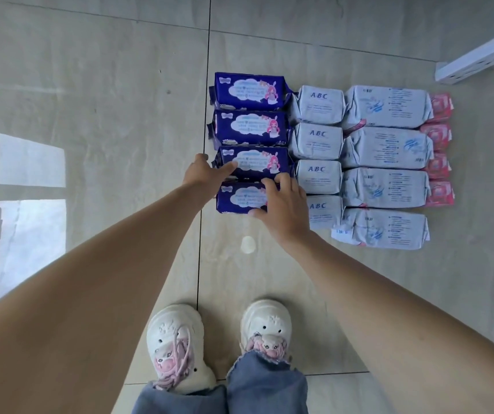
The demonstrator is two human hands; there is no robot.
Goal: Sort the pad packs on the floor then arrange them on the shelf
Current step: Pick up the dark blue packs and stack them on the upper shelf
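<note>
Both arms reach down to the purple column; the left hand (206, 174) lies at the left end of the third purple pack (254, 162), fingers stretched loosely across its near corner, touching rather than gripping; the right hand (284, 204) covers the right end of the nearest purple pack (239, 198), fingers curled over its top edge and thumb under its near edge, grasping it; that pack sits on the tiled floor (90, 85), at the front of four purple packs; just right stand four white ABC packs (319, 138), then four long white packs (389, 147), with pink packs (438, 135) at the far right; a white shelf (478, 55) corner shows top right.
</note>
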